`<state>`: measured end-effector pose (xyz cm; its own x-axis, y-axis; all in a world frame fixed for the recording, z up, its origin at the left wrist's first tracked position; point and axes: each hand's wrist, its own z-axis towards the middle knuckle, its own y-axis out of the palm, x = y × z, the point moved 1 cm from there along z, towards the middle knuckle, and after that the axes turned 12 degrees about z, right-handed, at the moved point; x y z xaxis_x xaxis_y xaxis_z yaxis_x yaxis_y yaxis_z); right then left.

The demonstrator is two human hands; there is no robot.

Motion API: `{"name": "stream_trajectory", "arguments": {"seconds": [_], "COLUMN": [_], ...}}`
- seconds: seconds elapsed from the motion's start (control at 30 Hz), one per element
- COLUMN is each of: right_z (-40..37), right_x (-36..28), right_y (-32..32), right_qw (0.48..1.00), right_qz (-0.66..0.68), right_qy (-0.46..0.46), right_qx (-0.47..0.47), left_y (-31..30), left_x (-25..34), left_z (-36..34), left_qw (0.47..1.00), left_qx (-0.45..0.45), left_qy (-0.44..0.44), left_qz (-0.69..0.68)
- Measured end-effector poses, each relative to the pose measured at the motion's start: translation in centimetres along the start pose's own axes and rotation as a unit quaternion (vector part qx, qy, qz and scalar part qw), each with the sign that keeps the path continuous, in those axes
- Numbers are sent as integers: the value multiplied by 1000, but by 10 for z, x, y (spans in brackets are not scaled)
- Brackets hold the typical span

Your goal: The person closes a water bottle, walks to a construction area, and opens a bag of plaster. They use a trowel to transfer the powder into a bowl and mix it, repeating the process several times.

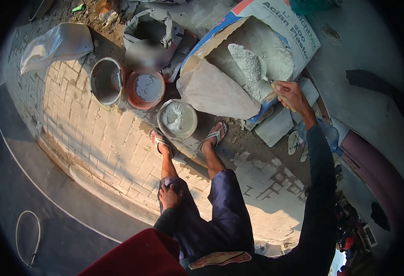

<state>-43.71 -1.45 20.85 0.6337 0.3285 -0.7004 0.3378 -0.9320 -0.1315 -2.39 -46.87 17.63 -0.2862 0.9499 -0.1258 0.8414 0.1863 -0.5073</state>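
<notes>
My right hand (291, 97) is wrapped round the wooden handle of a trowel (248, 64). The trowel's blade, heaped with pale powder, is over the opening of a large torn plaster bag (298, 34) with more powder inside. My left hand (169, 197) rests on my knee, fingers spread and holding nothing. Just beyond my feet stands a round bucket (178, 120) with a white clump of powder in greyish contents.
Left of the bucket are a reddish tub (145, 90) and an empty-looking pail (106, 83) with a handle. Behind them stands an open grey sack (153, 34). A white sack (59, 46) lies at the upper left. Flip-flops (294, 141) lie at the right.
</notes>
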Motion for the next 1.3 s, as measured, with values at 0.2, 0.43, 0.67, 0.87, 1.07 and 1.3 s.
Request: {"name": "stream_trajectory", "arguments": {"seconds": [0.2, 0.43, 0.67, 0.87, 1.07, 1.3], "right_z": [-64, -108, -74, -12, 25, 17], "right_x": [-22, 11, 106, 203, 256, 211], "right_y": [10, 107, 251, 349, 402, 394], "right_qw": [1000, 999, 989, 992, 968, 909], "right_qz": [-5, 41, 104, 50, -221, -393], "right_qy": [1, 12, 88, 118, 2, -40], "right_qx": [30, 21, -61, -16, 118, 131], "left_y": [-18, -21, -12, -18, -2, -7], "left_x": [-24, -59, -82, -94, -105, -106], "left_z": [9, 9, 8, 6, 3, 3], "left_qw": [999, 997, 999, 997, 996, 994], "left_qx": [-31, -53, -5, -50, -38, -52], "left_qy": [-2, -3, 28, 25, 28, 28], "left_qz": [-31, -54, -33, -54, -71, -94]}}
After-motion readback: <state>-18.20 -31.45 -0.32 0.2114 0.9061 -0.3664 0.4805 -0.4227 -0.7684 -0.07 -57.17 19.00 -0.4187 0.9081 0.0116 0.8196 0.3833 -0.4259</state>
